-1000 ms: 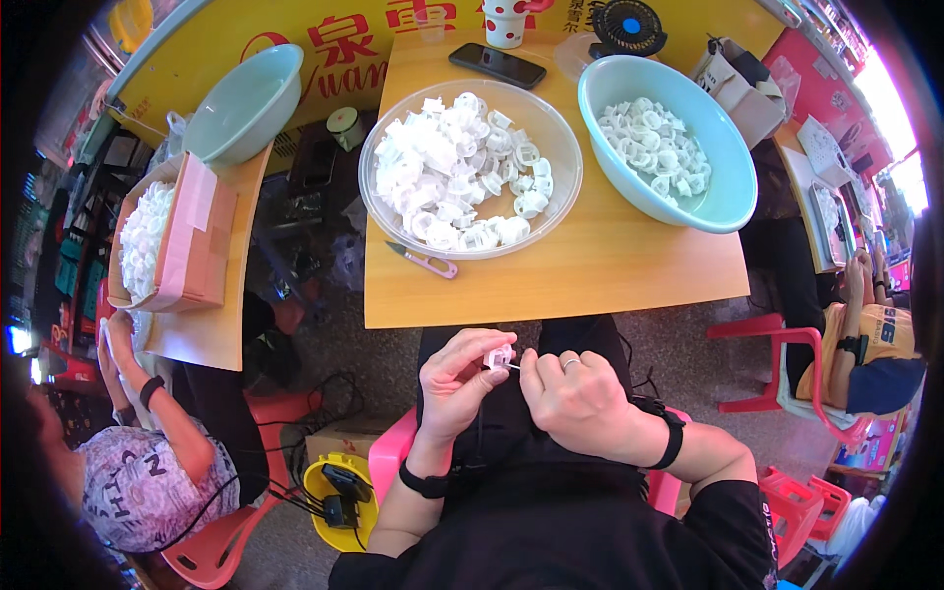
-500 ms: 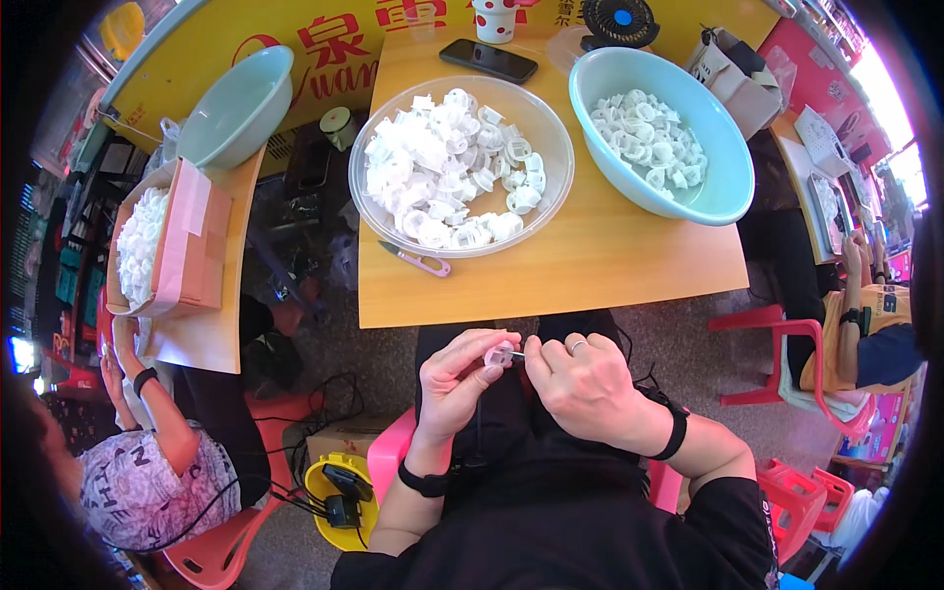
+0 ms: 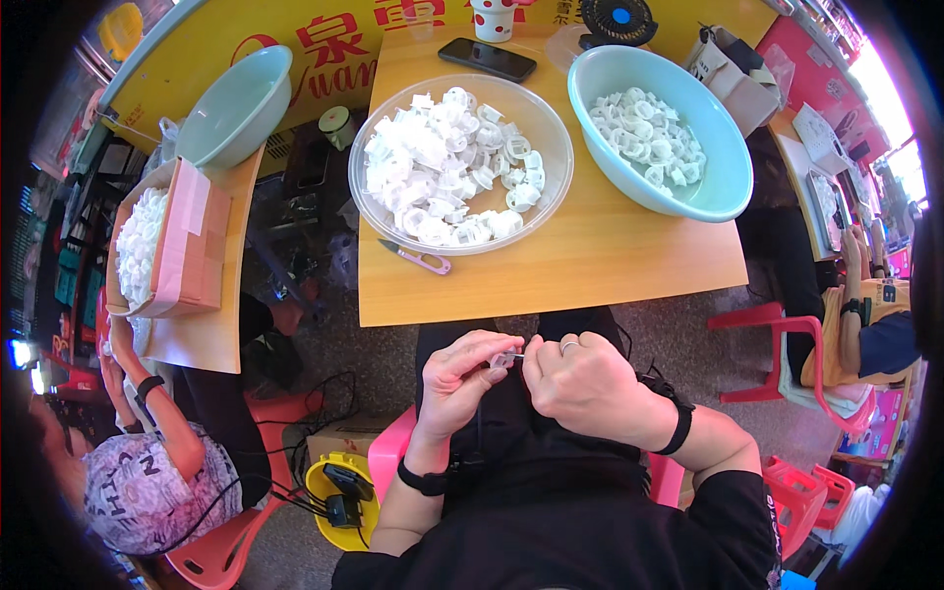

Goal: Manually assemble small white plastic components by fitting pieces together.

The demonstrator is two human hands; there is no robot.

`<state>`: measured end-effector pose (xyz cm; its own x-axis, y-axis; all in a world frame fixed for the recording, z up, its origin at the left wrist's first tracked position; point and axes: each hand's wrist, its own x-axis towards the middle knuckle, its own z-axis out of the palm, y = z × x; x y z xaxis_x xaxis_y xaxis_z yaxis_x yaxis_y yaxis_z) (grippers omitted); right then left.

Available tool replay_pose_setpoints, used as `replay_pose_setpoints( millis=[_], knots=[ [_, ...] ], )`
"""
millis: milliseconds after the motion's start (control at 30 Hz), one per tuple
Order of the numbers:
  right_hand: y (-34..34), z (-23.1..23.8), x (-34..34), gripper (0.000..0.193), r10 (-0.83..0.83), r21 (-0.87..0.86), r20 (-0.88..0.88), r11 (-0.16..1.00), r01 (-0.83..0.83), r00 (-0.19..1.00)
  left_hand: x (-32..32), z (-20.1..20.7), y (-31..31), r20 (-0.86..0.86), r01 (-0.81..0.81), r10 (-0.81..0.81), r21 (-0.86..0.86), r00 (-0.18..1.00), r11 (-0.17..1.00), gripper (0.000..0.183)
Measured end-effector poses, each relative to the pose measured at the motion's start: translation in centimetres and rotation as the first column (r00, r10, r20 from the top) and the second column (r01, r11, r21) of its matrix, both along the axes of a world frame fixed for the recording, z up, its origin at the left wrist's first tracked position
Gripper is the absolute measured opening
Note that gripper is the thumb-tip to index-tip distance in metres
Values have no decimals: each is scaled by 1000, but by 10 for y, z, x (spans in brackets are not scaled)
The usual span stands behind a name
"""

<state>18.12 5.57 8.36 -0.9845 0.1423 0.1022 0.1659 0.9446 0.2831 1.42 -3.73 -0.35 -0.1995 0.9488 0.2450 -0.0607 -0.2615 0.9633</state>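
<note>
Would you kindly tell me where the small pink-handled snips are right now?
In the head view, the pink-handled snips lie on the wooden table, near its front left edge, just below the clear bowl of white plastic pieces.

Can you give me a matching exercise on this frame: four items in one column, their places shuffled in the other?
Items
1. clear bowl
2. blue basin
3. small snips
4. black phone

Places
A. far edge of the wooden table
B. right end of the table, holding white rings
C. table centre, heaped with white plastic parts
D. on the table, near-left of the clear bowl

Pairs: 1-C, 2-B, 3-D, 4-A
</note>
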Motion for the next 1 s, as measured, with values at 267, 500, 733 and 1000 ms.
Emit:
replay_pose_setpoints(
  millis=[267, 500, 733, 1000],
  knots=[
    [3, -13, 8, 14, -174, -356, -281, 932, 66, 944, 3, -1, 1, 212, -23, 29, -27, 977, 999, 34],
    [0, -25, 7, 46, -317, -702, -406, 708, -71, 857, 7, -15, -5, 471, 75, -46, -44, 881, 996, 49],
    [-4, -35, -4, 45, -153, -599, -390, 791, -124, 908, 8, -16, -5, 588, 232, -161, -47, 793, 972, 66],
    [68, 45, 13, 30, -374, -522, -495, 850, 76, 784, -3, -10, -4, 521, 245, -166, -87, 837, 966, 52]
  ],
)
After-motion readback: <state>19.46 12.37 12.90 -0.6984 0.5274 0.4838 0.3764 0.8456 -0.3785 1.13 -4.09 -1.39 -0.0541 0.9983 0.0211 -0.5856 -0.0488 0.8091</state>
